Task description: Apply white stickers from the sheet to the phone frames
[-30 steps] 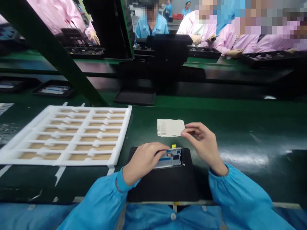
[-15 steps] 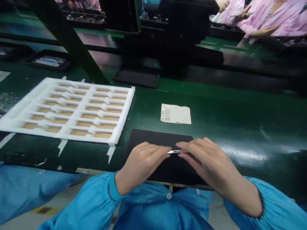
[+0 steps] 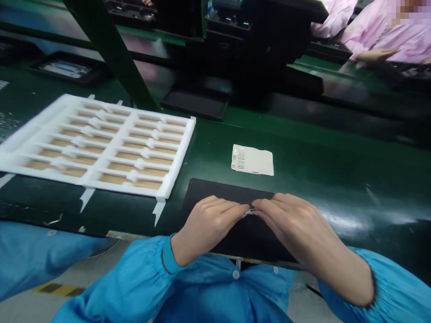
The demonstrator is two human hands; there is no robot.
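Between the fingertips of both hands is a small, thin white-and-silver piece, mostly covered by the fingers; its exact kind cannot be made out. My left hand pinches it from the left. From the right, my right hand is closed on the same piece with thumb and fingers. Both hands are above a black mat at the front of the green bench. Past the mat lies a flat pale card with barcode-like rows along its left side.
On the left a white foam tray with slots is taped to the bench. Behind it rises a green post. Black trays stand farther back. A blue sleeve shows at left; a person in pink is across the bench.
The view has shifted a little. My fingertips have come closer together round the small piece, so less of it shows. The hand of the person across has lowered.
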